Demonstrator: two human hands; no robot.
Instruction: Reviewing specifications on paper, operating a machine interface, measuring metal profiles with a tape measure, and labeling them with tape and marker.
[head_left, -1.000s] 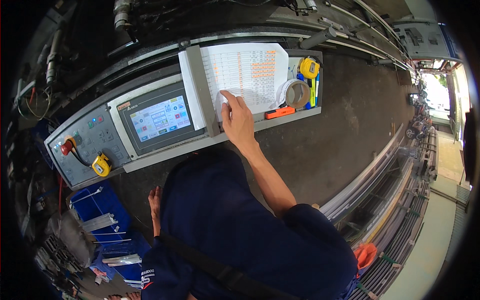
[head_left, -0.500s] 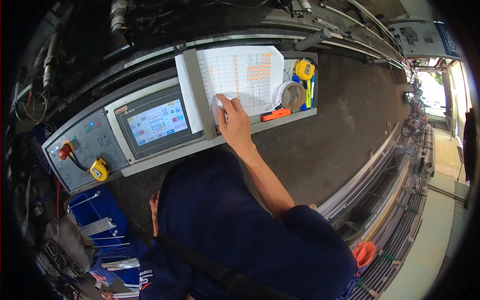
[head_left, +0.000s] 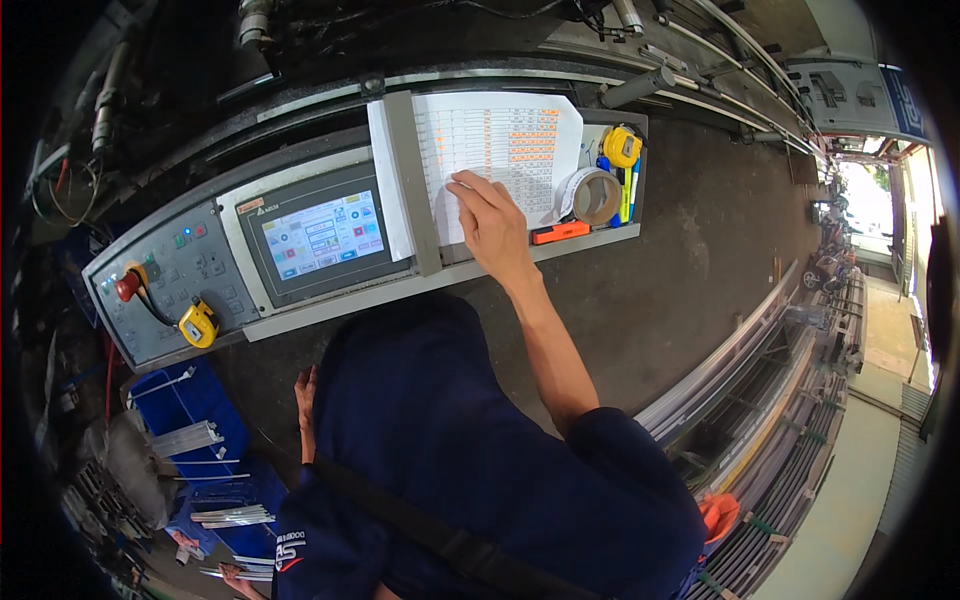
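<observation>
1. The right hand (head_left: 494, 230) has moved slightly up the printed table sheet (head_left: 500, 150), upper centre; its fingertips now cover higher rows.
2. Its fingers are loosely extended, no pinch visible.
3. The left hand (head_left: 304, 395), left of centre: partly hidden, I cannot tell its grip.

I've got the bare right hand (head_left: 492, 225) a bit farther up the white printed sheet with orange-highlighted cells (head_left: 505, 150) than a second ago. Wrist swung right, fingers now slanting more to the left. Lower left: I see a co-worker's bare hand (head_left: 234, 577) farther into view, more forearm showing.
</observation>
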